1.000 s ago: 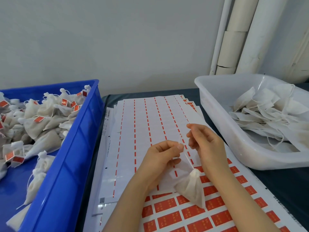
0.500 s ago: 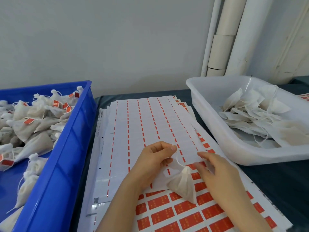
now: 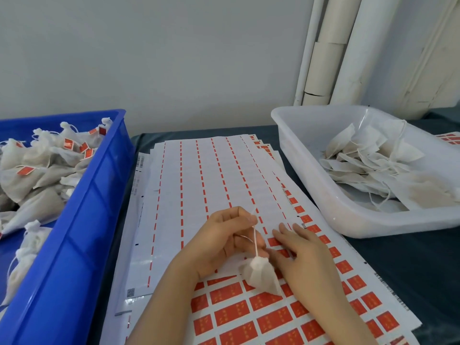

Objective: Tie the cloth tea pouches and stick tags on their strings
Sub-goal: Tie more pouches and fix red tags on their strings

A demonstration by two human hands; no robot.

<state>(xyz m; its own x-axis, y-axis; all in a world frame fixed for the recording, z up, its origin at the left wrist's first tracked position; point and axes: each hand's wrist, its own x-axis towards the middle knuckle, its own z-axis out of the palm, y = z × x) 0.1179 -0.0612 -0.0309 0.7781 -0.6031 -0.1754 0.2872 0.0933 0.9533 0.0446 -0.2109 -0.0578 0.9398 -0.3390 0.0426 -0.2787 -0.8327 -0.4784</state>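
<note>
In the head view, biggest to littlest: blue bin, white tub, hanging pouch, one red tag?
1. blue bin and white tub: both cut off, bin nearer, so unsure
2. hanging pouch
3. red tag

We log two bare hands on two bare forearms. Left hand (image 3: 224, 242) and right hand (image 3: 306, 260) both show over the near half of the tag sheet (image 3: 199, 183). Left forearm (image 3: 159, 307) and right forearm (image 3: 348, 319) show over the sheet's near end, uncovered along all we see. Fingers (image 3: 283, 232) slim and bare. Nails too blurred for us to judge.
</note>
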